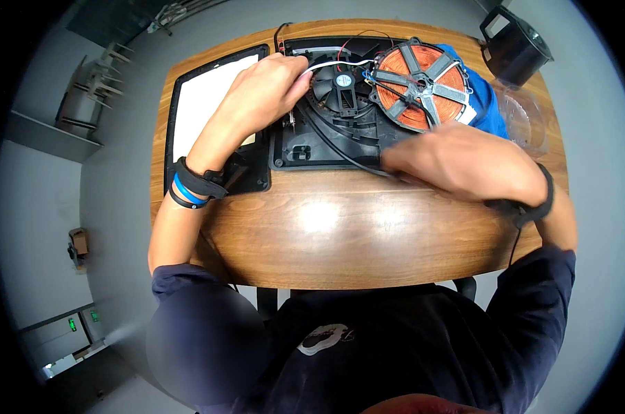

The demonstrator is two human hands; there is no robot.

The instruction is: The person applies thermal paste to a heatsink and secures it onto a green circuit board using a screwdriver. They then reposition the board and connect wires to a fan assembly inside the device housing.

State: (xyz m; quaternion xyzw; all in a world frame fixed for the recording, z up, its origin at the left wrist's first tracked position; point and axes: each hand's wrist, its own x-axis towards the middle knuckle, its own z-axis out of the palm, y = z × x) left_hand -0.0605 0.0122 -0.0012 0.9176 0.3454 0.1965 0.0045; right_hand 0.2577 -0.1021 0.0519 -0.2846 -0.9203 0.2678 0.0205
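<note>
An opened induction cooker base [326, 153], a black plastic shell, lies on the table in front of me. Its fan [341, 88] shows in the middle. A round copper coil [422, 84] with grey spokes rests at the base's right side. My left hand [274, 83] is over the base's left part, fingers curled together; a white wire [340, 63] runs from the coil to its fingertips. What those fingers pinch is hidden. Blurred by motion, my right hand [457, 162] is just below the coil, near a black cable [343, 159]; its fingers do not show clearly.
Left of the base lies a black-framed panel [257, 181] with a white sheet [205, 96] on it. Blue cloth [488, 107] sits beneath the coil's right side, beside a clear plastic container [526, 121]. A black pitcher-like container [516, 48] stands at the far right corner of the wooden table [312, 238].
</note>
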